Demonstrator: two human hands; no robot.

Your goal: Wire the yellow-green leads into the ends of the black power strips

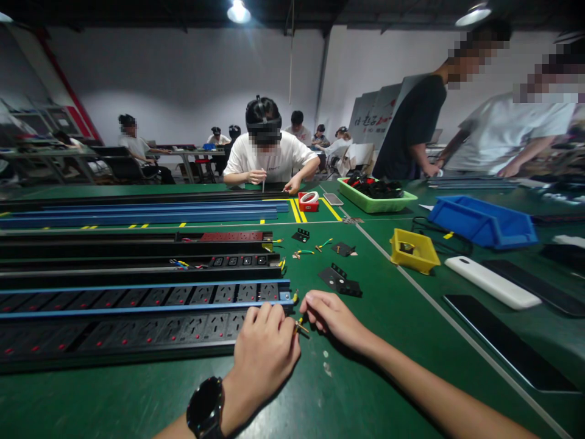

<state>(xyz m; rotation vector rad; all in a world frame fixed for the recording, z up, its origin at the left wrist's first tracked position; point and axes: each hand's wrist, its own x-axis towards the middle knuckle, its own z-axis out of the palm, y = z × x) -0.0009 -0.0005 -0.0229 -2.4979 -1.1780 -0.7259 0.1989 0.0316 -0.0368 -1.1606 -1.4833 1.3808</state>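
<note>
Left hand [266,341] partly hides the nearest socket strip [171,331], right hand [333,314] curls by wire [300,320], both grips unclear.

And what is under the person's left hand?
The left hand covers the right end of the nearest socket strip, whose sockets run to the left. A yellow-green wire shows beside the hand. What lies beneath the palm cannot be seen.

Black socket strip [148,333] lies face-up near a yellow-green wire [300,322].
</note>
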